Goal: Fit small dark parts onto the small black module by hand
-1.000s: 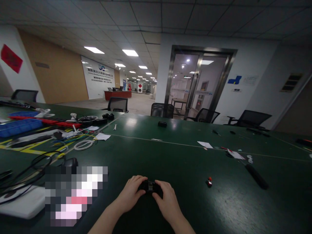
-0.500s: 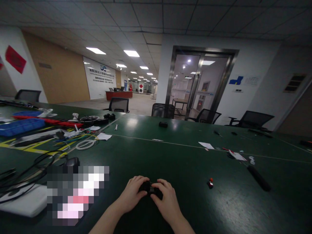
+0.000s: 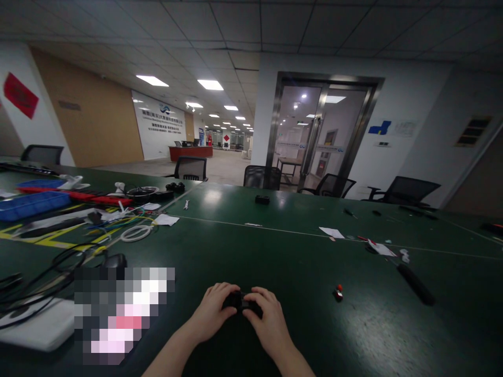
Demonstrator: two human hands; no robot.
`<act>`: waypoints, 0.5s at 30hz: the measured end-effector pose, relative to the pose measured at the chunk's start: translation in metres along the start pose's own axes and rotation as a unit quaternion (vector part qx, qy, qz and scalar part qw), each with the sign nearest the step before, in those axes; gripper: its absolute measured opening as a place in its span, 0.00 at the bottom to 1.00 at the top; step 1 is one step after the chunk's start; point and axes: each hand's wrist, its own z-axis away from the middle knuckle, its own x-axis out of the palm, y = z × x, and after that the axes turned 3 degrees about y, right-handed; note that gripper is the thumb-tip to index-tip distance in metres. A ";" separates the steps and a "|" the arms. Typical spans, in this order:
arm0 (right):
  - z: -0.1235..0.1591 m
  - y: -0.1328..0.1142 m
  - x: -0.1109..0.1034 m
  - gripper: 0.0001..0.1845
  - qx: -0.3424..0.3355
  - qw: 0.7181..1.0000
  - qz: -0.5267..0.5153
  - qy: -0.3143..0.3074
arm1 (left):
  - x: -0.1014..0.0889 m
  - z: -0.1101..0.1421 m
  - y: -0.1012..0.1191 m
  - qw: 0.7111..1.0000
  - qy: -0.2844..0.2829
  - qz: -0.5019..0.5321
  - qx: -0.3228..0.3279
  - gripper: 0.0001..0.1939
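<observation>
I see my left hand (image 3: 214, 310) and my right hand (image 3: 264, 319) close together low on the green table (image 3: 275, 251), both closed on a small black part (image 3: 237, 301) held between them. A tiny red and black piece (image 3: 338, 293) lies near my right hand, with a black stick (image 3: 415, 284) farther off.

The desk (image 3: 275, 246) is covered in a dark green, faintly glossy sheet on which ceiling light is reflected. A small black part (image 3: 238, 301), seemingly matt plastic, is gripped. White paper slips (image 3: 331, 232) and a blue plastic tray (image 3: 31, 204) are seen near its far edge.
</observation>
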 end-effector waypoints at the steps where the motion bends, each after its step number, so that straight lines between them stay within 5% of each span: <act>1: 0.000 0.001 0.000 0.13 0.001 1.000 -0.004 0.000 | 0.000 0.000 -0.001 1.000 0.000 -0.001 0.001 0.21; 15: -0.003 0.009 -0.003 0.13 0.002 0.995 -0.100 0.031 | -0.001 -0.001 0.001 1.000 0.005 0.004 -0.010 0.22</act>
